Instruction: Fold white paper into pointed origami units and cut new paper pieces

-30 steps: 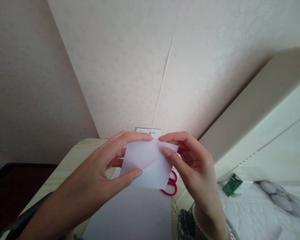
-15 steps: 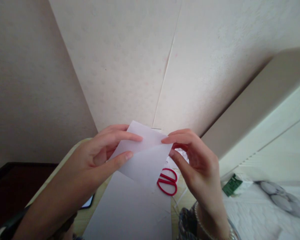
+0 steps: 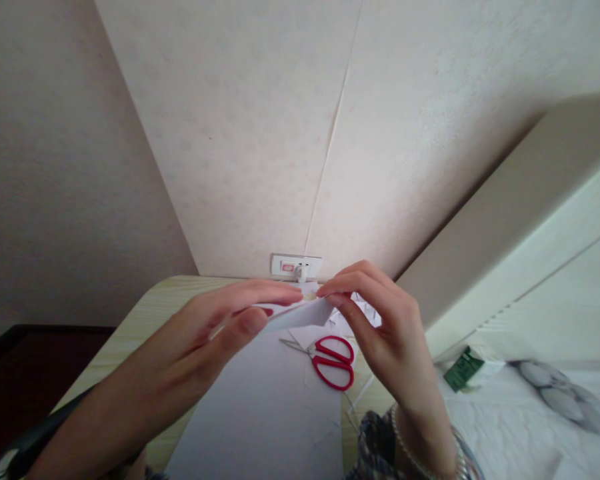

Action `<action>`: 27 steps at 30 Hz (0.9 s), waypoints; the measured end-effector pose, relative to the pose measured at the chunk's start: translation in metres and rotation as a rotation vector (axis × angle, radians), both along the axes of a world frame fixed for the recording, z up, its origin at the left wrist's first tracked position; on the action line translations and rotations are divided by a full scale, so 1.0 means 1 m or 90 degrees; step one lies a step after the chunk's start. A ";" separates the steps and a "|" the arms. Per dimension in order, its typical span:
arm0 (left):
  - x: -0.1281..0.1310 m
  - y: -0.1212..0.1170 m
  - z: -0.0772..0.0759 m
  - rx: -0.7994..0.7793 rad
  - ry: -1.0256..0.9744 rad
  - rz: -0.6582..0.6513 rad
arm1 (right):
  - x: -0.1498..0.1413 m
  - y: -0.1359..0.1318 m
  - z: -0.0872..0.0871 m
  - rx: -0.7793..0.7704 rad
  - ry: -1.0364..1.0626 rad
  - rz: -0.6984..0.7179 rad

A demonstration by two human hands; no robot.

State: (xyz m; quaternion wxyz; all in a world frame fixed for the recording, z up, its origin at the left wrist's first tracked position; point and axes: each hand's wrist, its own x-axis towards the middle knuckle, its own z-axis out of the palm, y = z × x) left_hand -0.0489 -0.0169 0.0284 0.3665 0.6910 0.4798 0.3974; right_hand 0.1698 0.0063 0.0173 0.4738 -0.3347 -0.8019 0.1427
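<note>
A folded piece of white paper point(image 3: 300, 315) is held up above the table, turned nearly edge-on to me. My left hand point(image 3: 230, 313) grips its left part, fingers over the top and thumb along the near side. At its right corner my right hand point(image 3: 380, 313) pinches the paper between thumb and forefinger. Below lie scissors with red handles point(image 3: 334, 362), their blades pointing left. They rest on a larger white sheet point(image 3: 265, 407) that runs toward me.
The pale wooden table point(image 3: 155, 317) meets the wall, where a socket point(image 3: 296, 266) holds a white plug. Paper scraps point(image 3: 363, 310) lie behind my right hand. A green and white box point(image 3: 464, 369) sits on a white quilted surface point(image 3: 505, 433) at right.
The folded paper has tipped from showing its broad face to nearly edge-on. Both hands still hold it. The scissor blades and the wall socket have come into sight.
</note>
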 end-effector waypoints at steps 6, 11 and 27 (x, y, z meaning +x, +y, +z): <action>0.000 0.002 -0.006 -0.026 0.011 -0.045 | -0.002 0.000 -0.001 -0.054 0.071 -0.026; 0.005 0.005 -0.008 -0.070 -0.029 0.012 | 0.000 0.000 -0.005 -0.164 0.186 -0.034; 0.013 0.003 0.008 -0.198 -0.184 0.138 | -0.002 -0.006 -0.001 -0.071 0.140 0.069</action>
